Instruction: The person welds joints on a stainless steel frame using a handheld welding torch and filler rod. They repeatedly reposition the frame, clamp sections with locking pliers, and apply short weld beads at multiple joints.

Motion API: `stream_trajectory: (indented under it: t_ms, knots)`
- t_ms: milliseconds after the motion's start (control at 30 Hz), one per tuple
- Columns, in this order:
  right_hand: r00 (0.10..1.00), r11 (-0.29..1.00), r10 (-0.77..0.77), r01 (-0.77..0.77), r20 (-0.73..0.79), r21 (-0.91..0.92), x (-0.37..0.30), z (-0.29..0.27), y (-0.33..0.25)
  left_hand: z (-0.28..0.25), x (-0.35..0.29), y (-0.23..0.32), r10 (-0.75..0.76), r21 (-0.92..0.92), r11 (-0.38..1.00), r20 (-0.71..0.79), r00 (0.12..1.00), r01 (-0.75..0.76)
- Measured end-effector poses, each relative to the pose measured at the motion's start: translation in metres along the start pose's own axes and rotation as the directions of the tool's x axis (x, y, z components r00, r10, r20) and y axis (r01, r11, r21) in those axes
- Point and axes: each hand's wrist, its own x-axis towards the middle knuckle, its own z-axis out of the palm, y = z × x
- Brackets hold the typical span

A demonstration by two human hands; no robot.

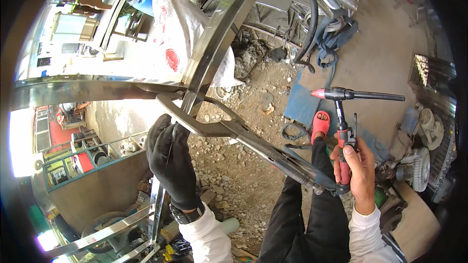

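Note:
My right hand (pixel 358 168), bare, is wrapped around the red and black grip of a TIG welding torch (pixel 342 117). The torch's pink nozzle points left, and a long black back cap sticks out to the right. A black glove covers my left hand (pixel 170 158), its fingers drawn together just below a joint of shiny metal tubes (pixel 209 48). A thin dark line shows along those fingers, perhaps a rod; I cannot make it out. Large locking C-clamp pliers (pixel 263 148) straddle the joint, their jaws around the tubes and their handles slanting down toward my right hand.
More shiny tubing (pixel 97 229) runs at lower left. A white sack (pixel 170 34) lies beyond the frame. Rubble covers the ground (pixel 234 175). My foot wears a pink sandal (pixel 320 124) beside a blue plate (pixel 302 97). Cable and blue cloth (pixel 331 39) hang at upper right; a fan (pixel 417 170) stands right.

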Motion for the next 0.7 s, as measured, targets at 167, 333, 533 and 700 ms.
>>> stream_trajectory:
  t_ms: [167, 333, 533, 700]
  knots:
    - [0.997, 0.995, -0.058, 0.062, 0.056, -0.072, 0.015, 0.019, -0.018, -0.013, 0.005, -0.012, 0.015, -0.013, 1.0, 0.056, 0.998, -0.014]
    - [0.997, 0.972, -0.067, 0.076, 0.05, -0.224, 0.016, 0.023, -0.032, -0.019, 0.008, -0.008, -0.002, -0.029, 1.0, -0.049, 0.999, 0.001]
    - [0.999, 0.94, -0.045, 0.047, 0.014, -0.337, 0.016, 0.017, -0.044, -0.015, 0.003, -0.019, 0.043, -0.028, 0.999, -0.117, 0.992, -0.047]
    - [0.997, 0.941, -0.062, 0.04, -0.055, -0.336, 0.013, 0.019, -0.04, -0.012, 0.0, -0.025, 0.103, -0.002, 0.995, -0.104, 0.989, -0.103]
